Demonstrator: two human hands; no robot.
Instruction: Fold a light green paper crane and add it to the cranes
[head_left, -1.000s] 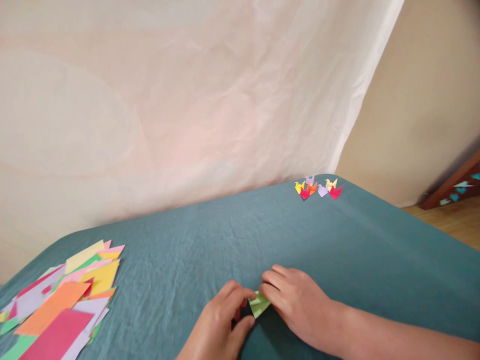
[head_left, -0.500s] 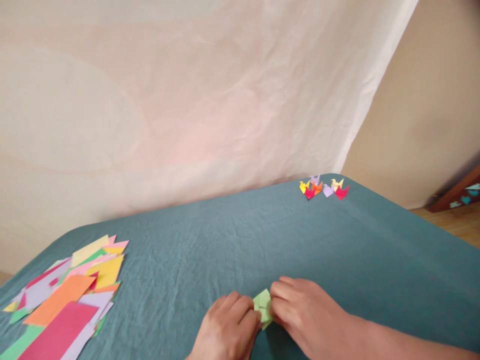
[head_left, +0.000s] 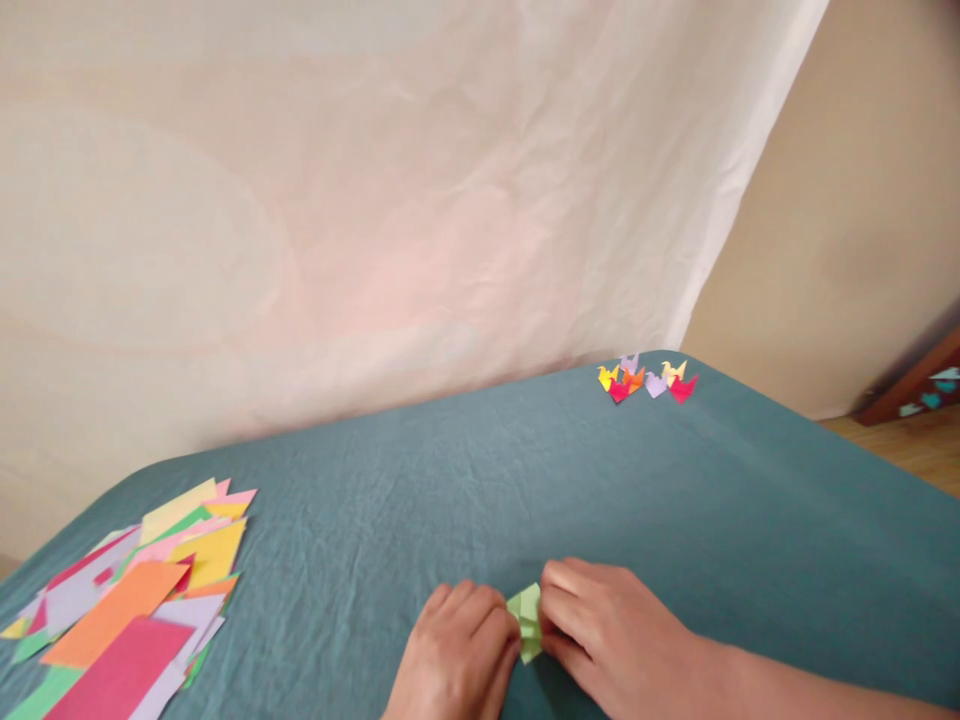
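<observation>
A small folded piece of light green paper (head_left: 526,618) lies on the teal tablecloth (head_left: 420,510) near the front edge. My left hand (head_left: 459,655) is curled, its fingers pinching the paper's left side. My right hand (head_left: 600,630) presses and pinches the paper's right side with bent fingers. Most of the paper is hidden between the two hands.
A loose pile of coloured paper sheets (head_left: 127,600) lies at the front left. Several small folded paper figures (head_left: 646,378) in yellow, red, orange and lilac stand at the table's far right corner. A cream cloth backdrop (head_left: 375,200) hangs behind the table.
Both hands have closed in on the green paper, and it has turned from lying slanted to standing more upright between them. The view has shifted slightly.
</observation>
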